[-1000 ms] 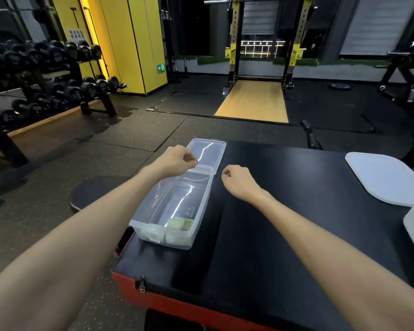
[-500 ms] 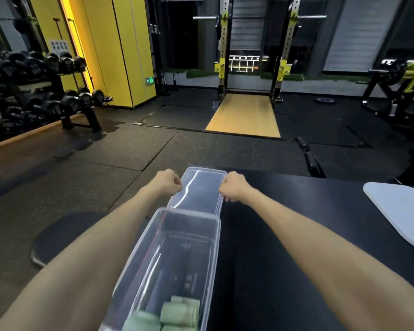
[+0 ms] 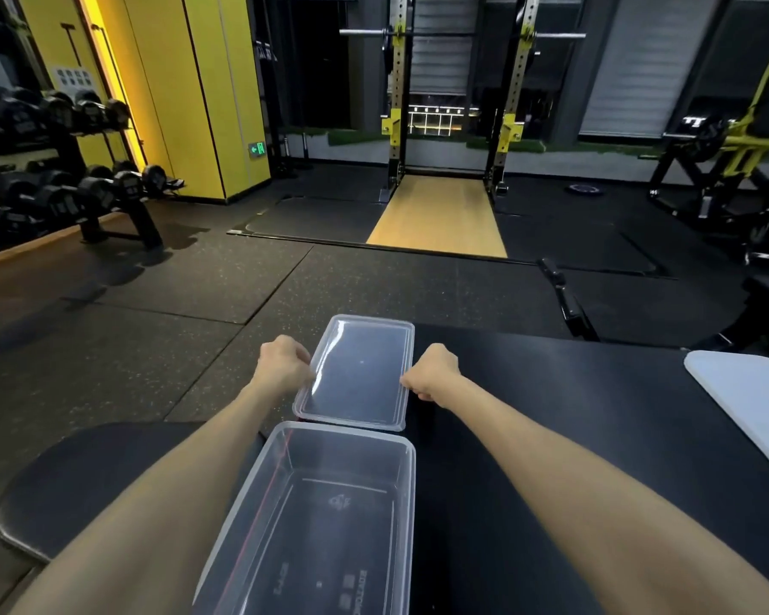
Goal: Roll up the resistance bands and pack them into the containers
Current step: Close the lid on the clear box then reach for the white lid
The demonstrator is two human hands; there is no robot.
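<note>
A clear plastic container (image 3: 411,463) stands on the black table (image 3: 596,437) right in front of me, its near end cut off by the frame. Its clear lid (image 3: 360,375) lies just beyond it at the table's far left corner. My left hand (image 3: 283,364) pinches the lid's left edge with curled fingers. My right hand (image 3: 431,372) pinches the lid's right edge the same way. No rolled bands show inside the visible part of the container.
A white lid or board (image 3: 746,401) lies at the table's right edge. A round black stool (image 3: 85,486) stands low on the left. Dumbbell racks (image 3: 63,188) line the left wall, and a squat rack (image 3: 453,104) stands beyond on the dark gym floor.
My view has tilted up and moved closer, so the green rolled bands in the container's near end have dropped out of frame. Both hands have moved onto the lid's side edges.
</note>
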